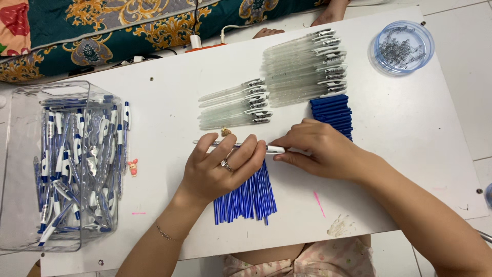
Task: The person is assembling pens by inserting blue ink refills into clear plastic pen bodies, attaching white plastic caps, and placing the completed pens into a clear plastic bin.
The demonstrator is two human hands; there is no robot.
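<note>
Spanning the frame, the bench [154, 102] carries a bin [56, 164] at its left end. At bench centre, left hand [220, 166] and right hand [320, 149] each pinch one pen [236, 145], above blue refills [246, 197].

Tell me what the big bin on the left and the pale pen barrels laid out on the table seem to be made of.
The bin looks like clear, glossy hard plastic: the finished pens show through its walls, and its edges catch the light. The pen barrels look like frosted, translucent plastic, since the white table shows through them faintly; their clips look silvery, perhaps metal or plated plastic.
</note>
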